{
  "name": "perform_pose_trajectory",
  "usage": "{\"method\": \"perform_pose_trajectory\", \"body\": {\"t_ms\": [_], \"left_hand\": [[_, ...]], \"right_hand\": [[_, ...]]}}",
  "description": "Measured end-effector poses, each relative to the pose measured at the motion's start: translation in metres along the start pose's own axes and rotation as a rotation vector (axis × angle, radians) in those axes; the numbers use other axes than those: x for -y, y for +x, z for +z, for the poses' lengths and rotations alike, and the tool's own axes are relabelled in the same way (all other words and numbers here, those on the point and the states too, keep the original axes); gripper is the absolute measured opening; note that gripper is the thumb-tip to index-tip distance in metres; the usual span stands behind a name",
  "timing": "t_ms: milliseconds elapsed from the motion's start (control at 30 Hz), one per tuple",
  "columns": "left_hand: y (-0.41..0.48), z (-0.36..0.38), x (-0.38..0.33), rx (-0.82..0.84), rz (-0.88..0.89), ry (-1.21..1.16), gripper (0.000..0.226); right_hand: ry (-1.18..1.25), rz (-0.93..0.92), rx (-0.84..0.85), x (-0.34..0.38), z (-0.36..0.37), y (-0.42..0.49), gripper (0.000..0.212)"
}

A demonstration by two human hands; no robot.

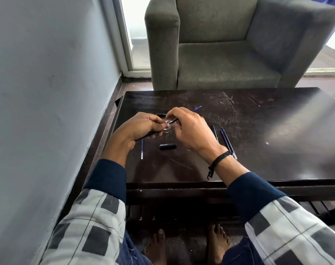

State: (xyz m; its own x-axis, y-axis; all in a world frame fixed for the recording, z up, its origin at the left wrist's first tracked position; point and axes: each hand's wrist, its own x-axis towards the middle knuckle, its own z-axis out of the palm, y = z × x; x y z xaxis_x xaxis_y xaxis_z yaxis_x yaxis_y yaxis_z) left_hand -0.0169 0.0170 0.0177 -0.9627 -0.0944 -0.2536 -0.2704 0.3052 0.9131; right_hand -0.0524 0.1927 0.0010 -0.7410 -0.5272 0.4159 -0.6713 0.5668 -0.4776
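Fingers of the left hand [140, 129] grip a black pen barrel [145, 135], those of the right hand [189, 131] pinch a thin refill [172, 121]; a cap [168, 146] lies just below.

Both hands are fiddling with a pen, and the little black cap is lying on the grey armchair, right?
Not quite. The left hand and right hand do hold a pen, but the black cap lies on the dark table, near the hands, not on the armchair. The head view shows it.
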Motion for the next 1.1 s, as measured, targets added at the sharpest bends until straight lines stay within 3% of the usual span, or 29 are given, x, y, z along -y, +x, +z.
{"method": "perform_pose_trajectory", "body": {"t_ms": [167,433,633,900,1100], "left_hand": [[0.001,-0.003,0.003,-0.021,-0.026,0.004,0.009],[0.001,0.003,-0.001,0.018,0.026,-0.007,0.013],[0.000,-0.003,0.001,-0.008,0.023,-0.011,0.011],[-0.002,0.003,-0.003,0.014,0.019,0.007,0.014],[-0.002,0.000,-0.001,-0.003,0.010,0.008,0.013]], "right_hand": [[0.000,0.092,-0.090,-0.009,-0.005,0.003,0.028],[0.073,0.088,0.021,0.002,-0.001,0.001,0.031],[0.038,0.128,-0.067,-0.007,-0.006,0.004,0.031],[0.052,0.117,0.011,0.000,-0.001,0.002,0.034],[0.025,0.148,-0.041,-0.007,-0.004,0.004,0.029]]}}
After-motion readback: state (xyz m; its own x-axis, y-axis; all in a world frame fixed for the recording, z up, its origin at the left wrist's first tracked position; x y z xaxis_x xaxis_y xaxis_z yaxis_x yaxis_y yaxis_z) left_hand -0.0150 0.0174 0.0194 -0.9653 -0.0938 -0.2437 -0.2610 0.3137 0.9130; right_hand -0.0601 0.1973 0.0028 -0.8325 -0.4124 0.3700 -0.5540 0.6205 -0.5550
